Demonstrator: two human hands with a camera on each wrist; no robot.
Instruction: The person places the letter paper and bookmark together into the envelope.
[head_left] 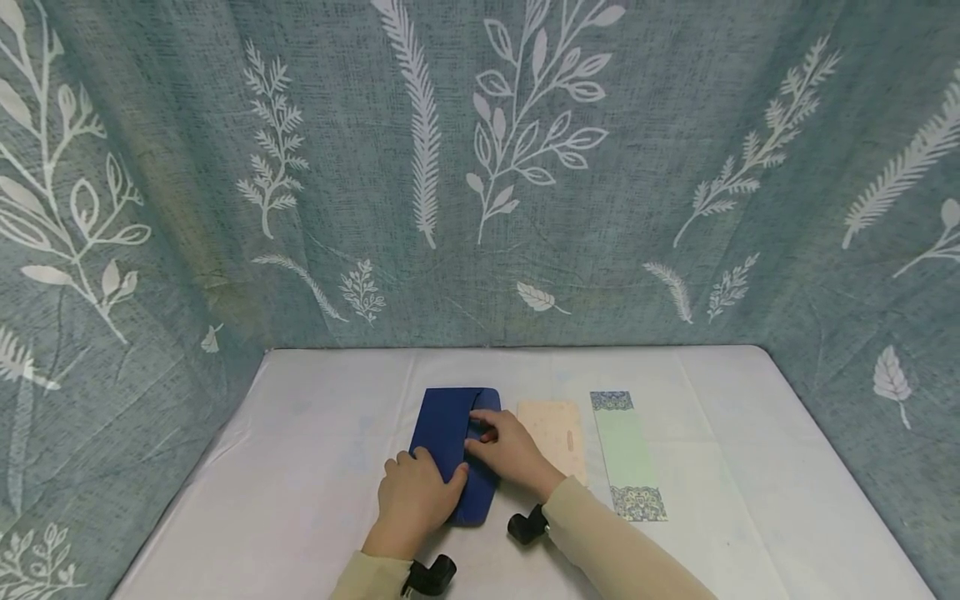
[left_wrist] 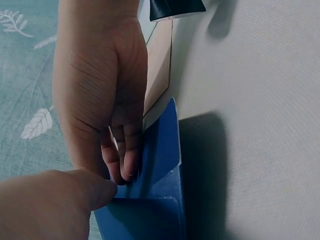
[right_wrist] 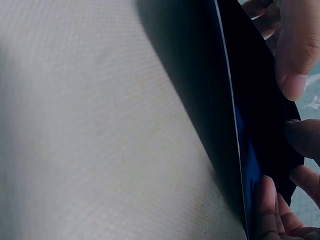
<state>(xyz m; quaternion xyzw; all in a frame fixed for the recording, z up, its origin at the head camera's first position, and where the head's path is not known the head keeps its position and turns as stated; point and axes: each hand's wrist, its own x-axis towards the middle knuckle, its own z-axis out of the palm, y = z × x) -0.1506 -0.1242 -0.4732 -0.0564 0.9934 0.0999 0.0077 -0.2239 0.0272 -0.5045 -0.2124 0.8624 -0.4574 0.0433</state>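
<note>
A dark blue envelope (head_left: 442, 417) is tilted up off the white table, its rounded flap (head_left: 476, 502) on the right. My left hand (head_left: 420, 496) grips its left part, thumb on the near face and fingers behind, as the right wrist view shows. With bent fingers my right hand (head_left: 510, 446) pinches the pocket's edge at the flap side. In the left wrist view some right fingers (left_wrist: 131, 155) lie against the blue inner face of the envelope (left_wrist: 162, 145). The inside of the pocket is mostly hidden.
Right of the envelope a cream card (head_left: 551, 421) lies on the white table (head_left: 712, 450), partly behind the right hand. Beyond it is a pale green strip (head_left: 626, 450) with patterned ends. A teal leaf-print curtain (head_left: 480, 275) encloses the back and sides. Black devices (head_left: 527, 525) sit at both wrists.
</note>
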